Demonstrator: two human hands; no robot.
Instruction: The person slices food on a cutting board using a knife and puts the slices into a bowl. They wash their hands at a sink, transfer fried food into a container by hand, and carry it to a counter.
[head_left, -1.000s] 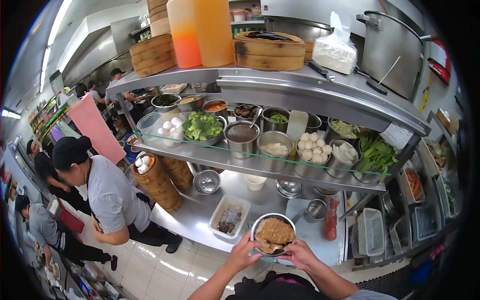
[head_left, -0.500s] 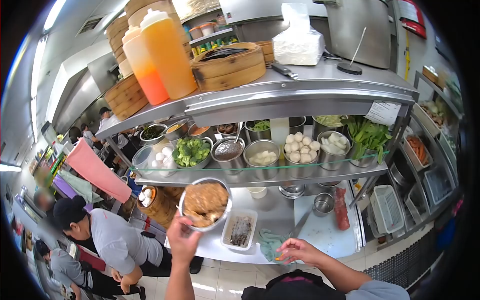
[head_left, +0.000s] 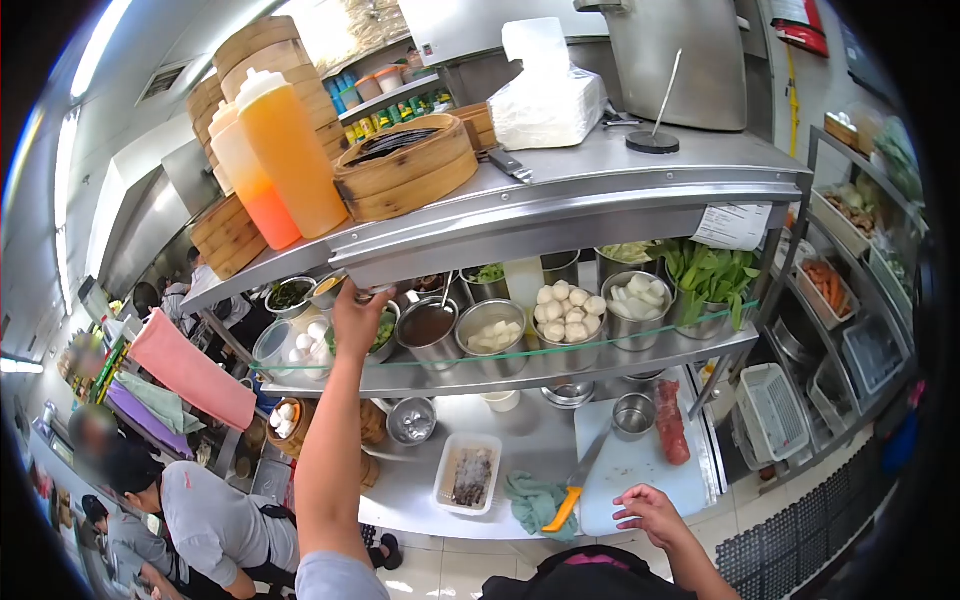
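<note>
My left hand [head_left: 356, 320] reaches up among the containers on the middle shelf, above the broccoli [head_left: 385, 328] and beside a small metal bowl with yellow contents [head_left: 326, 290]. Its fingers are curled and partly hidden; what they grip cannot be made out. My right hand [head_left: 645, 512] hovers over the near part of the cutting board [head_left: 625, 480], fingers loosely bent and apart, holding nothing. Left of it lies a knife with an orange handle [head_left: 563, 508], across a green cloth [head_left: 530, 500]. A white tub of greyish food [head_left: 468, 475] and a metal bowl [head_left: 411, 421] stand on the counter.
Metal pots of sauce [head_left: 428, 325], white balls [head_left: 568, 312] and leafy greens [head_left: 700, 270] line the shelf behind a glass edge. Above are squeeze bottles [head_left: 290, 150] and a bamboo steamer [head_left: 405, 170]. Red meat [head_left: 671, 422] lies on the board. A co-worker [head_left: 215, 515] stands at left.
My left hand has risen from over the counter to the shelf; the bowl of brown food it held no longer shows clearly. My right hand has moved right, away from the knife handle.
</note>
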